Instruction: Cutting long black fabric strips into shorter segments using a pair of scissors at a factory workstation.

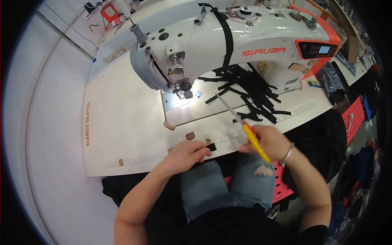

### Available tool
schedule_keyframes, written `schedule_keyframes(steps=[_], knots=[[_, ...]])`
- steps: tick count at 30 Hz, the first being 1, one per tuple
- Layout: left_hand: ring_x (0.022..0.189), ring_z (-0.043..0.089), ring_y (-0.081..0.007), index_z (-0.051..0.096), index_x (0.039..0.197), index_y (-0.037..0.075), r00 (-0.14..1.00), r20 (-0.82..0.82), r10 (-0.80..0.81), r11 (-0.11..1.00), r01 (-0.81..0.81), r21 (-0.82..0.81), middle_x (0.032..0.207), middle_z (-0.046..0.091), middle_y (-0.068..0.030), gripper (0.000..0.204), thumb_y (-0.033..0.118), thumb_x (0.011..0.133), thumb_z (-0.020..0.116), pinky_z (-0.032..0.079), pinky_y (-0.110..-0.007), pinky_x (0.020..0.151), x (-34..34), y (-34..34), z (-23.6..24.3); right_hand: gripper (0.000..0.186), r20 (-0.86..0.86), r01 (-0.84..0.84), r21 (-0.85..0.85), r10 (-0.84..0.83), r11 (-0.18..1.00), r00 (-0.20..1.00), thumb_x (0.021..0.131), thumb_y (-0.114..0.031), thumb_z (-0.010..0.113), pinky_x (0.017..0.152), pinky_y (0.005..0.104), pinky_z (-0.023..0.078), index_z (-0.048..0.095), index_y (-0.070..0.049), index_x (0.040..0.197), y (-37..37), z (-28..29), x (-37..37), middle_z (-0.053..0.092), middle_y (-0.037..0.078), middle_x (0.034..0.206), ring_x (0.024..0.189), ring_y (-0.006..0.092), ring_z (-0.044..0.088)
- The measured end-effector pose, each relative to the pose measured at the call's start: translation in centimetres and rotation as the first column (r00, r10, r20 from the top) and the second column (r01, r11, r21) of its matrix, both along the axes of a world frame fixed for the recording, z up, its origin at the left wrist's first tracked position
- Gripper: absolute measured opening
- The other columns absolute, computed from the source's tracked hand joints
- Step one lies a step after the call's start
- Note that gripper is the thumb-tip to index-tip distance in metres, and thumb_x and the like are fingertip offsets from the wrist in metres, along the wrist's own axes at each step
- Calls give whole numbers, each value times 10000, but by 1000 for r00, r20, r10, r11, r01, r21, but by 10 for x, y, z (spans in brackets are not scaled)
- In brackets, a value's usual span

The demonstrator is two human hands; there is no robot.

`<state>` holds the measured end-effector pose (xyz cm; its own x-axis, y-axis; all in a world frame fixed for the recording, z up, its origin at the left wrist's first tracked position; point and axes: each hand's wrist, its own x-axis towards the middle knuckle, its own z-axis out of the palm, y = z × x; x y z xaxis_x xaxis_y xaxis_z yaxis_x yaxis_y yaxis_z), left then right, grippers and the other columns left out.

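Note:
Near the front edge of the sewing table, my left hand (pixel 187 157) is closed, pinching a short black fabric strip (pixel 211 147) whose end sticks out past the fingertips. To its right, my right hand (pixel 270 142) grips a pair of scissors (pixel 252 138) with yellow and red handles. Their metal blades point away to the upper left, apart from the strip in my left hand. Beyond the blade tips lies a loose pile of cut black strips (pixel 245 81) under the machine's arm.
A white and orange industrial sewing machine (pixel 261 38) stands across the table (pixel 122 122), its lamp lighting the needle plate (pixel 179 102). Another black strip (pixel 227 36) hangs over the machine's arm. A printed ruler (pixel 232 136) runs along the front edge. Dark fabric (pixel 318 139) lies at the right.

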<state>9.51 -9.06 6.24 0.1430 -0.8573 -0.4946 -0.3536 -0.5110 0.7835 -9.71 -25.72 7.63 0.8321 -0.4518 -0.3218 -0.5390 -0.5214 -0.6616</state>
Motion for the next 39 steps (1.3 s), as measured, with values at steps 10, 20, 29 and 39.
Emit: schedule_keyframes(steps=[10, 20, 29, 39], knots=[[611, 499, -62, 615, 876, 10, 992, -73, -107, 992, 102, -74, 653, 568, -7, 207, 182, 860, 499, 391, -204, 567, -14, -12, -4, 379, 425, 71, 577, -374, 814, 824, 696, -156, 732, 655, 270, 486, 483, 19, 922, 46, -53, 18, 632, 103, 824, 722, 172, 619], [599, 544, -133, 627, 881, 24, 987, -146, -62, 998, 57, -35, 654, 582, -53, 231, 204, 850, 486, 423, -259, 587, -21, -11, -2, 309, 332, 196, 460, -372, 866, 867, 680, -17, 702, 643, 227, 457, 447, -46, 852, 46, -41, 18, 578, 36, 780, 698, 95, 541], [569, 468, -71, 631, 893, 17, 993, -31, -114, 992, 116, 49, 618, 538, 5, 245, 219, 868, 494, 377, -216, 532, -2, 12, -3, 291, 267, 310, 99, -325, 946, 907, 644, -66, 691, 623, 256, 461, 472, -21, 832, 22, -41, 14, 592, 65, 734, 657, 152, 576], [604, 518, -122, 628, 857, 24, 993, 111, -45, 998, 50, -38, 634, 569, -60, 232, 232, 846, 525, 416, -260, 581, 0, 17, -5, 288, 215, 298, -111, -270, 948, 939, 657, -125, 677, 599, 355, 447, 466, -10, 815, 19, -40, 22, 578, 146, 711, 660, 307, 570]])
